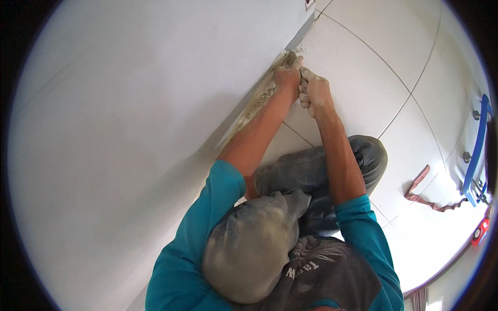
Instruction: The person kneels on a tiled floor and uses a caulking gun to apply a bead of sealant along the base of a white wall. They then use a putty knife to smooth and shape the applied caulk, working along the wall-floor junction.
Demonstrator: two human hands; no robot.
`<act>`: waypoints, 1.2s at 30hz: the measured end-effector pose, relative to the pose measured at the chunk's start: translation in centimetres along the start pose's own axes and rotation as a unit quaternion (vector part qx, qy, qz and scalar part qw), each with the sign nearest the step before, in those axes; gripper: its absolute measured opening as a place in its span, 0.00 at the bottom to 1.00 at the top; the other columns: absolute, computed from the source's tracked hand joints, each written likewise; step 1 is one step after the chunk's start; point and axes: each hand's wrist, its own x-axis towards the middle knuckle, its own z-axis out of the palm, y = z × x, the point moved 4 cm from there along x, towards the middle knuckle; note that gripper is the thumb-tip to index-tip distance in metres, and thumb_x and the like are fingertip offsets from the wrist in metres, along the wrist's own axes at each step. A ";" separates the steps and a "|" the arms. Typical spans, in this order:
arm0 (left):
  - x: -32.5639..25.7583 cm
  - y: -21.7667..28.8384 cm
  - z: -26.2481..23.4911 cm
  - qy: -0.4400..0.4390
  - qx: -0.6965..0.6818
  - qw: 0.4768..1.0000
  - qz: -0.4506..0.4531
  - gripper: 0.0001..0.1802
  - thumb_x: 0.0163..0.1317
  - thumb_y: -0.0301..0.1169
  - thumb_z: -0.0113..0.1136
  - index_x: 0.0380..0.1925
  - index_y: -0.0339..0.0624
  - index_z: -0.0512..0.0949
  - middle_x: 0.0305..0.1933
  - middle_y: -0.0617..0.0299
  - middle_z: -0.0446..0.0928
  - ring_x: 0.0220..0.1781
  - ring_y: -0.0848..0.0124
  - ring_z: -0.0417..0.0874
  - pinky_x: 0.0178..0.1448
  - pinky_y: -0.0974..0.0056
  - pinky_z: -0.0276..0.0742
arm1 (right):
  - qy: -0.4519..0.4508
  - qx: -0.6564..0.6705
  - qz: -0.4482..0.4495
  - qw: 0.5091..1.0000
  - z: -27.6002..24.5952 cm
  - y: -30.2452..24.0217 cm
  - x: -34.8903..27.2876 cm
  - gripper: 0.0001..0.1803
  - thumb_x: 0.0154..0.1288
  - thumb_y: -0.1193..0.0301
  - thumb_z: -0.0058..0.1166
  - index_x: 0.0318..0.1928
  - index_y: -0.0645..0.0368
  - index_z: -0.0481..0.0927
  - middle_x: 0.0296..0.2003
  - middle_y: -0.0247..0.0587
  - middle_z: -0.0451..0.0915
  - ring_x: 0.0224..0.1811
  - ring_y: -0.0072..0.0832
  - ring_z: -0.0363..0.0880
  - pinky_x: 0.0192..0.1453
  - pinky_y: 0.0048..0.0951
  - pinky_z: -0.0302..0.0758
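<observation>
Both my arms reach forward to the foot of a white wall (119,93), where a rough, crumbly strip (259,101) runs along the floor joint. My left hand (289,75) is closed and dusty, low against the far end of that strip; a small grey-brown shape shows at its fingertips, too unclear to name. Just right of it, my right hand (316,93) makes a dusty fist, thumb uppermost, close to or touching the left. What the fist holds, if anything, is hidden. Beyond the hands, a grey band (301,35) continues along the wall's base.
Pale floor tiles (373,78) spread out to the right. My bent knee (368,158) in dark trousers is below the right forearm. A reddish strap (417,192), a blue plastic frame (474,155) and a red toy car (481,232) lie toward the right edge.
</observation>
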 end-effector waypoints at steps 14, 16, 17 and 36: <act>-2.5 1.7 -0.8 -0.030 -0.057 0.998 0.025 0.27 0.66 0.48 0.73 0.46 0.30 0.84 0.42 0.55 0.83 0.38 0.64 0.84 0.40 0.55 0.79 | 0.013 -0.083 -0.047 0.995 0.9 -0.9 -1.9 0.18 0.80 0.61 0.51 0.44 0.63 0.86 0.23 0.32 0.73 0.17 0.20 0.65 0.16 0.28 0.58; -2.6 1.6 -1.0 -0.036 -0.072 0.997 0.018 0.25 0.66 0.47 0.73 0.44 0.31 0.85 0.40 0.56 0.83 0.37 0.65 0.83 0.38 0.56 0.78 | 0.010 -0.089 -0.067 0.994 1.1 -1.0 -2.1 0.21 0.79 0.59 0.53 0.47 0.66 0.88 0.23 0.35 0.75 0.18 0.22 0.69 0.16 0.30 0.62; -2.6 1.7 -1.2 -0.029 -0.072 0.997 0.023 0.25 0.67 0.47 0.73 0.44 0.32 0.85 0.40 0.57 0.83 0.37 0.66 0.83 0.38 0.56 0.78 | 0.009 -0.083 -0.072 0.994 1.2 -1.0 -2.2 0.20 0.79 0.60 0.53 0.48 0.66 0.88 0.23 0.35 0.75 0.18 0.22 0.69 0.17 0.30 0.62; -2.8 2.0 -1.1 -0.022 -0.104 0.993 0.043 0.23 0.65 0.47 0.75 0.41 0.36 0.84 0.39 0.59 0.82 0.33 0.66 0.82 0.35 0.56 0.76 | -0.004 -0.098 -0.094 0.991 1.7 -1.2 -2.8 0.22 0.82 0.64 0.48 0.66 0.62 0.82 0.22 0.27 0.69 0.16 0.16 0.58 0.15 0.24 0.53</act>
